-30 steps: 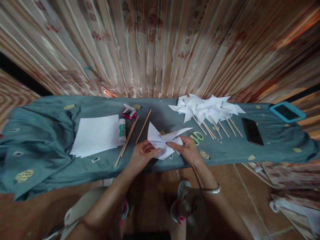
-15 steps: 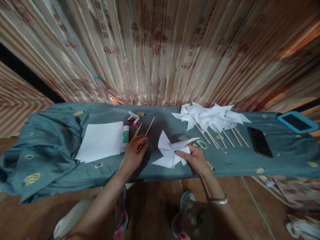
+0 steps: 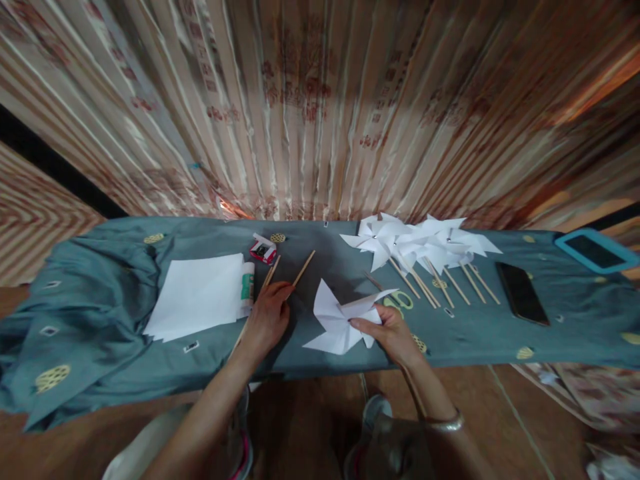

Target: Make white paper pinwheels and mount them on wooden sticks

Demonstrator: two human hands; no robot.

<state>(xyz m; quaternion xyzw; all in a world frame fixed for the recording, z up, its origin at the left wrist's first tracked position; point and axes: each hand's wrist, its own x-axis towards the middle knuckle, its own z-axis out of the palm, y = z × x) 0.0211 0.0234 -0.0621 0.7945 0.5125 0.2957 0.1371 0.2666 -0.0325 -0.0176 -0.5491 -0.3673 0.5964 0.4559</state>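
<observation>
My right hand [image 3: 393,331] pinches a white paper pinwheel [image 3: 339,321] at its centre and right side; no stick shows on it. My left hand [image 3: 271,315] is closed on a thin wooden stick [image 3: 304,269], whose upper end slants out to the right past the fingers. More wooden sticks [image 3: 271,270] lie beneath that hand, beside a glue stick [image 3: 248,288] with a green label. A stack of white paper sheets [image 3: 199,295] rests to the left. Behind the left hand stands a small open red-and-white box [image 3: 263,249] with dark contents.
Several finished pinwheels [image 3: 425,243] on sticks lie in a pile at the back right. Scissors with pale green handles [image 3: 399,301] sit just beyond my right hand. Farther right are a black phone [image 3: 521,293] and a blue-framed tablet [image 3: 597,250]. A patterned curtain [image 3: 310,120] hangs behind the cloth-covered table [image 3: 320,233].
My left hand has closed around one stick, which now tilts further right with its tip away from the others. The right hand still holds the paper pinwheel. The whole view has shifted slightly.
</observation>
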